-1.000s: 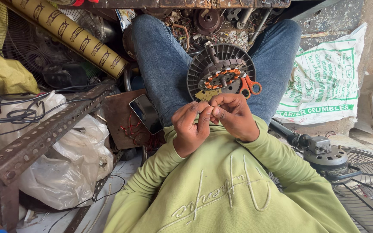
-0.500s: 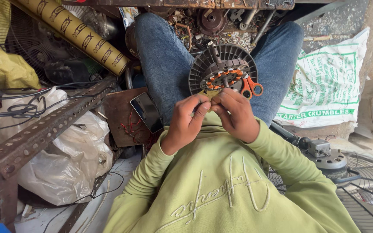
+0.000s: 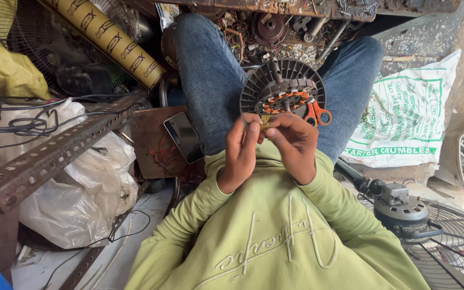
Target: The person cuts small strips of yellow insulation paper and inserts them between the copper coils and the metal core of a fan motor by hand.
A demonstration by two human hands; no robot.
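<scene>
Both hands, the left hand (image 3: 241,153) and right hand (image 3: 292,145), pinch a small brass piece (image 3: 267,121) just below the round motor (image 3: 284,92); they've lifted closer to it.

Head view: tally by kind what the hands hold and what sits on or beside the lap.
Small brass-coloured part, pinched between left hand and right hand: 1
Round ribbed motor with copper windings: 1
Orange-handled scissors: 1
Phone: 1
Total: 4
</scene>
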